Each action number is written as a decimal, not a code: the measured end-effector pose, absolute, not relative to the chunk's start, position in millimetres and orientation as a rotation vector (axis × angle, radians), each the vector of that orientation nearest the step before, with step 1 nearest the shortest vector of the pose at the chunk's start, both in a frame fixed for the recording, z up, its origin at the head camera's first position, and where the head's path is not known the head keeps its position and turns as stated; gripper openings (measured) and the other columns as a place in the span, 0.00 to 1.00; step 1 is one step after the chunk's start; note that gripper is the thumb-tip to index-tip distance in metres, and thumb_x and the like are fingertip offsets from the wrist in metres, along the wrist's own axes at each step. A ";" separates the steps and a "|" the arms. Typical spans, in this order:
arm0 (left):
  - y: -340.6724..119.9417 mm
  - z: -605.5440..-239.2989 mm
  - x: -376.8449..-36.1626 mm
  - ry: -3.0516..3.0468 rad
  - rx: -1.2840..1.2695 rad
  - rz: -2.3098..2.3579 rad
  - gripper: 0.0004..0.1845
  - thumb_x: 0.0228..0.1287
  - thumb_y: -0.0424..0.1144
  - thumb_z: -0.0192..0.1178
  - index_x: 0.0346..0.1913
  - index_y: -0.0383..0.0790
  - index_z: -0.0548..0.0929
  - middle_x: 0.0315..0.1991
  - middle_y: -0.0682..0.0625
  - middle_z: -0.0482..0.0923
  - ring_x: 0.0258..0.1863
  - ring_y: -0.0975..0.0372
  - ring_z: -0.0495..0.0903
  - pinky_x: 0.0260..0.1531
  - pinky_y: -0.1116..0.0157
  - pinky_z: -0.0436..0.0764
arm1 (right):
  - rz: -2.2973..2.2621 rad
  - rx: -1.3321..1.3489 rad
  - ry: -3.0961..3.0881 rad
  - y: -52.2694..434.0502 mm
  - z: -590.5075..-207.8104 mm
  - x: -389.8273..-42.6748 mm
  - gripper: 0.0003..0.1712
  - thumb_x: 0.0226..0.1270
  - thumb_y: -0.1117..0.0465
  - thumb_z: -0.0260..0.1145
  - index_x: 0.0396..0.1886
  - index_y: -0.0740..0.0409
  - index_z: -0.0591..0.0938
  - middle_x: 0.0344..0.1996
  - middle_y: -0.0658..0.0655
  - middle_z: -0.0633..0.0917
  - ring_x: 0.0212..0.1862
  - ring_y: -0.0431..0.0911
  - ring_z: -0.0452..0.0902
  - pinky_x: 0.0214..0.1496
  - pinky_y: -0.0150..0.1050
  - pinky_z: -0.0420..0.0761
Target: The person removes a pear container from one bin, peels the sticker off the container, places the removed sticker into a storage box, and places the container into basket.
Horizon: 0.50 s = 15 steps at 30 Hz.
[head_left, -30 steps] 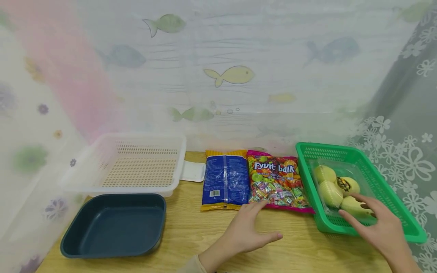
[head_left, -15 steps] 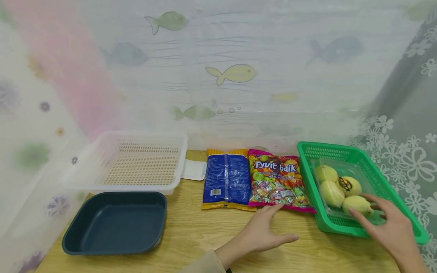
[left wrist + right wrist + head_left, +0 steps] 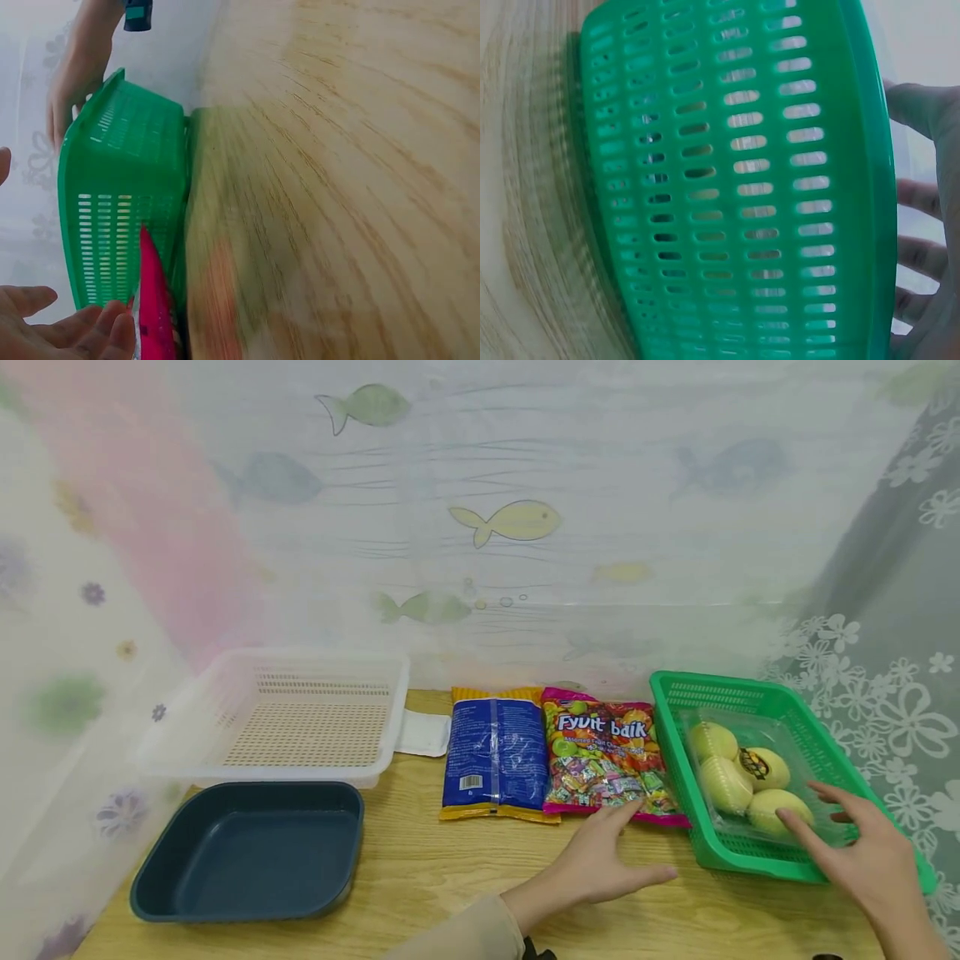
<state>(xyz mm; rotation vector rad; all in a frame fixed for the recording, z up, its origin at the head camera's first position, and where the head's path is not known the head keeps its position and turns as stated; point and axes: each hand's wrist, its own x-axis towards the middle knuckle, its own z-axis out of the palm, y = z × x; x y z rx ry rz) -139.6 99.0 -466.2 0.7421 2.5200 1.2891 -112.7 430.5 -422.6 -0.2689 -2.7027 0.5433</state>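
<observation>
A clear plastic fruit box (image 3: pixel 759 777) with several pale yellow-green fruits lies in the green basket (image 3: pixel 813 717) at the right. My right hand (image 3: pixel 873 852) is over the basket's near right part, its fingers spread and loosely bent beside the box; in the right wrist view the fingers (image 3: pixel 922 199) show beyond the rim. My left hand (image 3: pixel 592 864) hovers with spread fingers just in front of the pink-edged candy bag (image 3: pixel 603 752). It holds nothing, and its fingertips overlap the bag's lower edge in the head view.
A blue bag (image 3: pixel 495 756) with yellow ends lies left of the candy bag. Beside it is a small white flat thing (image 3: pixel 423 733). At the left stand a white basket (image 3: pixel 399 710) and, nearer, a dark blue tub (image 3: pixel 247 860). A printed curtain (image 3: pixel 337 552) hangs behind the table.
My left hand has moved to the right along the front of the candy bag. My right hand has shifted slightly right, off the front fruit. The bags and baskets have stayed put.
</observation>
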 end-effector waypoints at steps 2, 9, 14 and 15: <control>103.9 -468.0 -140.8 2.523 0.738 1.300 0.50 0.63 0.71 0.67 0.85 0.62 0.60 0.79 0.55 0.67 0.75 0.59 0.70 0.69 0.52 0.76 | 0.558 -0.298 -2.699 432.8 -422.3 -113.1 0.42 0.72 0.43 0.72 0.71 0.72 0.75 0.61 0.79 0.77 0.52 0.73 0.75 0.41 0.68 0.75; 116.6 -463.7 -146.0 2.510 0.735 1.379 0.54 0.64 0.71 0.67 0.86 0.59 0.56 0.84 0.55 0.58 0.82 0.56 0.60 0.74 0.48 0.71 | 0.531 -0.423 -2.683 439.0 -422.1 -115.1 0.43 0.76 0.41 0.67 0.71 0.74 0.73 0.60 0.82 0.75 0.47 0.72 0.77 0.42 0.67 0.75; 120.9 -461.1 -150.3 2.532 0.719 1.407 0.57 0.62 0.72 0.68 0.87 0.60 0.51 0.84 0.56 0.56 0.82 0.56 0.59 0.76 0.47 0.68 | 0.490 -0.488 -2.708 442.5 -424.0 -115.4 0.46 0.76 0.38 0.65 0.72 0.76 0.71 0.58 0.83 0.75 0.39 0.69 0.79 0.39 0.64 0.76; 121.7 -461.1 -151.1 2.538 0.720 1.402 0.57 0.62 0.72 0.68 0.87 0.61 0.50 0.85 0.57 0.56 0.83 0.56 0.59 0.76 0.46 0.68 | 0.485 -0.500 -2.718 443.5 -424.0 -115.5 0.47 0.76 0.38 0.64 0.73 0.76 0.71 0.57 0.83 0.74 0.37 0.68 0.80 0.39 0.63 0.76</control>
